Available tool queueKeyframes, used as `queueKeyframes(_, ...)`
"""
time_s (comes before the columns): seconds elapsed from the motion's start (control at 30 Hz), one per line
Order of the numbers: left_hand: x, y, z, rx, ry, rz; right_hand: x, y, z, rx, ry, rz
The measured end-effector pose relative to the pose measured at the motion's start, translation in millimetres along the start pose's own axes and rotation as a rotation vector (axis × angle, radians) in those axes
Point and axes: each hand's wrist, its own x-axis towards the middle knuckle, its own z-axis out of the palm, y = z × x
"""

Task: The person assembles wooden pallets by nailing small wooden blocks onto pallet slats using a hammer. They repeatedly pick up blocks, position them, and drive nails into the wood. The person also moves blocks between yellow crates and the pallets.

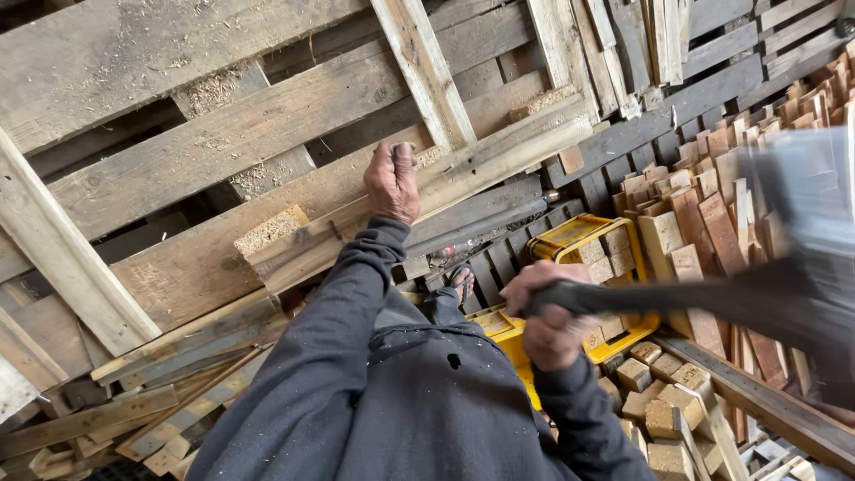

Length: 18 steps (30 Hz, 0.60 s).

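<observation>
Seemingly mid-swing, the right hand (550, 322) is clenched on a blurred hammer (712, 298) while the left hand (393, 183) grips a pallet board (356, 209); a clean strike likely needs that left hand kept clear.

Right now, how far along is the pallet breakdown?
Done: loose planks and cut wood blocks lie piled at right, more blocks in the yellow crate. In hand: the left hand grips a plank on the upright pallet; the right hand holds a blurred, dark long-handled tool. Left: that pallet looks largely intact.
</observation>
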Motion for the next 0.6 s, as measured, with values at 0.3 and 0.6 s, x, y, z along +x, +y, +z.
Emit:
queueKeyframes(0.3, -2.2, 8.8, 4.2, 0.018, 0.117, 0.048, 25.6, -5.5, -25.4, -0.335, 0.2, 0.59)
queueKeyframes(0.6, 6.5, 1.3, 4.6, -0.044, 0.086, -0.057, -5.0, 43.5, -19.6, -0.753, -0.117, 0.723)
